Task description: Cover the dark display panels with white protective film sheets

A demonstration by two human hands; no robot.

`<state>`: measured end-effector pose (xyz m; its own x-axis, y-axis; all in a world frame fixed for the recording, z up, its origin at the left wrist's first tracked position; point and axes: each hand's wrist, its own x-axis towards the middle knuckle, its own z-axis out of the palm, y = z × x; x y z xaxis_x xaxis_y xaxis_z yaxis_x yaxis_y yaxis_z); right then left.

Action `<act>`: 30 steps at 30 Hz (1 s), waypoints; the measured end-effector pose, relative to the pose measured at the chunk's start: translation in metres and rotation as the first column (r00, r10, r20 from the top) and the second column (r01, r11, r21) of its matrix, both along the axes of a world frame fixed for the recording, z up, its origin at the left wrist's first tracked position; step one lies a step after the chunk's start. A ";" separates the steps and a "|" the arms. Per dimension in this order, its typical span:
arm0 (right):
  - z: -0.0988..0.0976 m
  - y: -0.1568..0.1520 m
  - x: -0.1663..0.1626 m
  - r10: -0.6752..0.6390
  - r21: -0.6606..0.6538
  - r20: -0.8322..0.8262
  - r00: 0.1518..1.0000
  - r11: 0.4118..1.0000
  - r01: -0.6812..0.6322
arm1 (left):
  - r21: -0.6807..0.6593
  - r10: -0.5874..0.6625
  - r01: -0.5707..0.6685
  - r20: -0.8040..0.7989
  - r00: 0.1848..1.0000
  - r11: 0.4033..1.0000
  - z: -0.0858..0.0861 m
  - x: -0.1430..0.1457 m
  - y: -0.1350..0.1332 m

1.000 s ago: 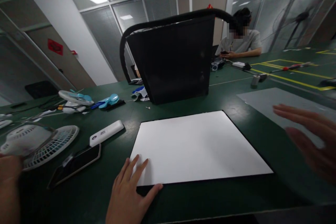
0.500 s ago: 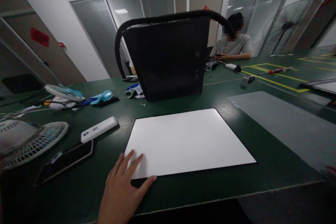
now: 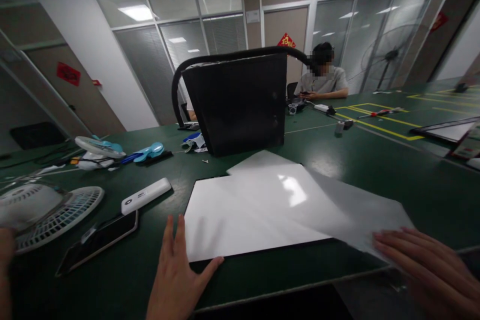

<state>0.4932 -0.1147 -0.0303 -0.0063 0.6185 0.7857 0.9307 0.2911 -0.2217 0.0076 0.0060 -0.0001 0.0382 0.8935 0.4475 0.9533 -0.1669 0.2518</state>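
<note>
A white panel with a thin black border point(image 3: 240, 220) lies flat on the green table point(image 3: 375, 160) in front of me. My left hand point(image 3: 174, 275) rests flat at its near left corner, fingers spread, thumb along the front edge. A translucent grey sheet point(image 3: 337, 210) lies skewed across the panel's right half, catching a ceiling light's glare. My right hand point(image 3: 427, 270) lies flat on this sheet's near right corner at the table's front edge, fingers together.
A black frame with a curved hose-like rim point(image 3: 240, 100) stands upright behind the panel. At left lie a white remote point(image 3: 146, 196), a dark phone point(image 3: 99, 246), a white fan grille point(image 3: 48, 215) and blue parts point(image 3: 148, 152). A person point(image 3: 322, 80) sits at the far side.
The grey sheet, earlier flat on the table to the right, now lies over the panel's right half. My right hand came back into view on its corner. My left hand stayed put.
</note>
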 end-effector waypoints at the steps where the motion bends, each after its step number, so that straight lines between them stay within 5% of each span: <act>1: 0.000 0.014 -0.008 0.037 -0.001 0.034 0.999 0.999 -0.037 | 0.024 0.004 -0.004 0.009 1.000 1.000 0.000 0.001 -0.001; 7: -0.016 0.067 -0.031 0.082 -0.184 0.043 0.996 0.980 -0.073 | 0.023 -0.061 0.061 -0.024 0.998 0.998 -0.003 -0.004 0.000; 22: -0.005 0.058 -0.033 0.161 -0.305 0.173 0.972 0.947 -0.103 | -0.113 -0.007 -0.005 -0.107 0.994 0.994 -0.002 -0.007 0.005; 30: -0.006 0.057 -0.038 0.071 -0.222 0.109 0.991 0.974 -0.046 | -0.148 -0.025 0.011 -0.098 0.995 0.989 0.001 -0.007 0.007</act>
<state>0.4553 -0.0580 -0.0360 -0.1305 0.7709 0.6234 0.9364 0.3024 -0.1780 0.0004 0.0131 0.0012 0.0926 0.9479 0.3048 0.9719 -0.1526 0.1792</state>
